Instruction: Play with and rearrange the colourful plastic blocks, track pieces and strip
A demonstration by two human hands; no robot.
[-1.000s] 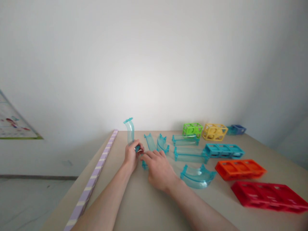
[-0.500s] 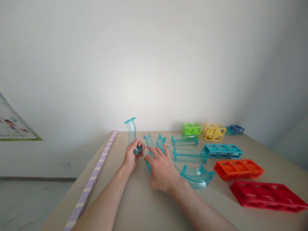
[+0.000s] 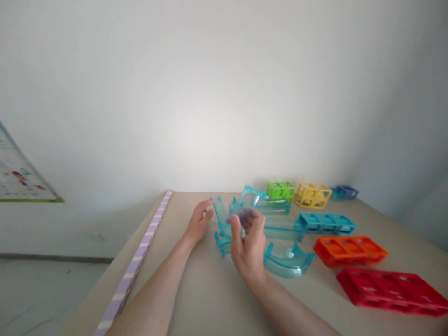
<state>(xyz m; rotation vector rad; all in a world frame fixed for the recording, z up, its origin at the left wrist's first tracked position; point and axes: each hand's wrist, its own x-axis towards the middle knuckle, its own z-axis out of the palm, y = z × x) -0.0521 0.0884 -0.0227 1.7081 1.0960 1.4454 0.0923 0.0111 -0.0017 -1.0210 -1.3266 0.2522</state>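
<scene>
My right hand point(image 3: 247, 242) is raised above the table with its fingers closed round a clear teal curved track piece point(image 3: 250, 199), which tilts up to the right. My left hand point(image 3: 199, 223) rests on the table with fingers loosely apart, holding nothing, its fingertips next to a straight teal track piece point(image 3: 221, 217) that lies on the beige table point(image 3: 196, 298). A wide curved teal track point(image 3: 287, 259) lies just right of my right wrist.
More straight teal tracks point(image 3: 280, 227) lie behind my right hand. To the right sit a teal frame block point(image 3: 326, 222), an orange one point(image 3: 349, 250), a red one point(image 3: 392, 290), a green cube point(image 3: 280, 190), a yellow cube point(image 3: 312, 195) and a blue piece point(image 3: 344, 192). A purple striped strip point(image 3: 137, 259) runs along the table's left edge.
The curved track passed from my left hand to my right, which lifted it and swung it rightward. My left hand opened and settled beside the straight track.
</scene>
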